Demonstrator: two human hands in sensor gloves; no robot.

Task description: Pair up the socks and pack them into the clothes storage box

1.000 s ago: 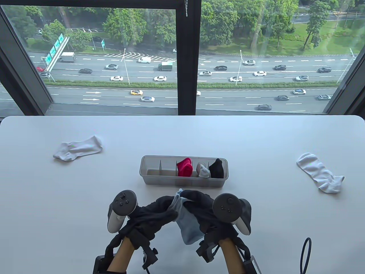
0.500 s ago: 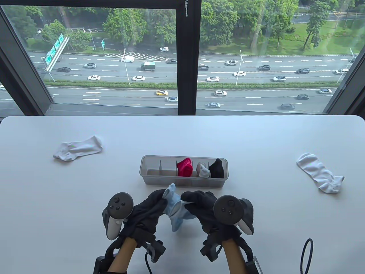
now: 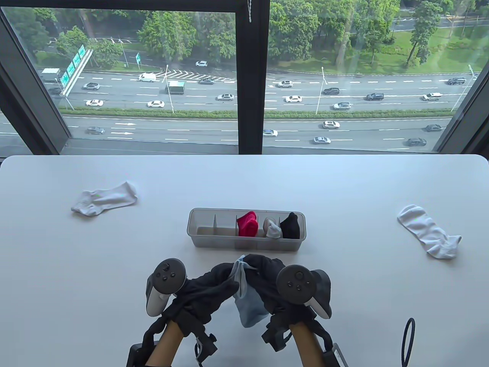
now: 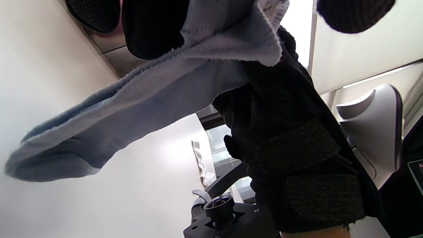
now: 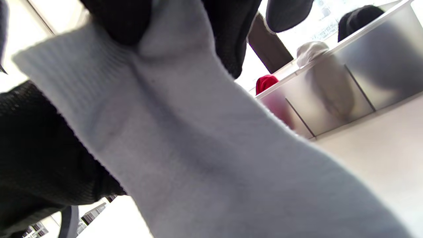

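Both hands hold a light blue sock (image 3: pixel 249 304) (image 4: pixel 132 109) (image 5: pixel 205 158) by its cuff, just in front of the storage box (image 3: pixel 198 240). My left hand (image 3: pixel 219 279) pinches the cuff from the left and my right hand (image 3: pixel 263 273) grips it from the right; the sock hangs down between them. The clear box has several compartments; the right ones hold a red sock bundle (image 3: pixel 248 224) (image 5: pixel 267 82), a grey-white bundle (image 3: pixel 272 228) and a black bundle (image 3: pixel 290 225). One white sock (image 3: pixel 104 198) lies far left, another white sock (image 3: pixel 428 231) far right.
A black cable loop (image 3: pixel 408 341) lies at the table's front right. The white table (image 3: pixel 244 179) ends at a window behind the box. The box's left compartments (image 3: pixel 206 225) hold nothing.
The hands drew close together again, and the blue sock, bunched up half a second ago, now hangs straight down between them.
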